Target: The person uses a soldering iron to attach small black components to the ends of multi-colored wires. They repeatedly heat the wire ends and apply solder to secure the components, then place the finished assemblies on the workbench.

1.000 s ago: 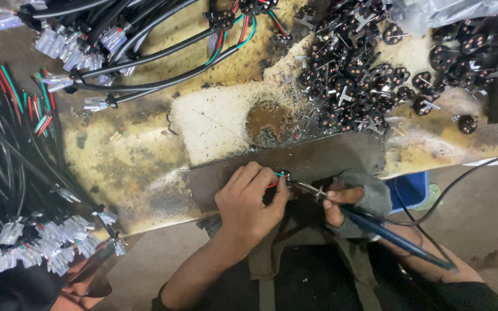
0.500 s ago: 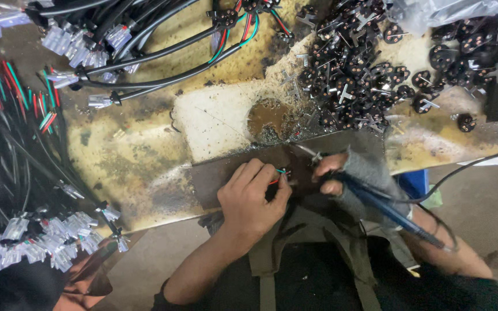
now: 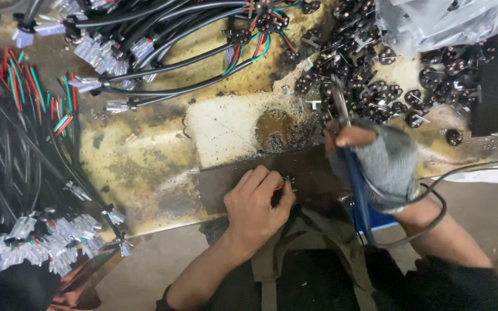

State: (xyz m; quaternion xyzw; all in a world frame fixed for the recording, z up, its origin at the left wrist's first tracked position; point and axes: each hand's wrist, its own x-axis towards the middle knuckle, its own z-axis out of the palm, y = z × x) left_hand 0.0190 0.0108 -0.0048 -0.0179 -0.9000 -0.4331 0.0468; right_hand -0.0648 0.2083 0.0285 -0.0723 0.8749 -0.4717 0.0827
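The right hand (image 3: 384, 167), gloved and closed around the soldering iron (image 3: 350, 155), has lifted its tip off the joint toward the black plug parts (image 3: 376, 75). The left hand (image 3: 255, 204) pinches the small wired connector (image 3: 285, 183) against the desk (image 3: 145, 167).

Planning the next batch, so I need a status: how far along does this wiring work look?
Done: bundles of finished cables with white connectors lie at the left. In hand: the left hand pinches a small connector with coloured wires on the dark strip, while the gloved right hand has the blue-handled soldering iron lifted off it. Left: a large pile of loose black connectors waits above.
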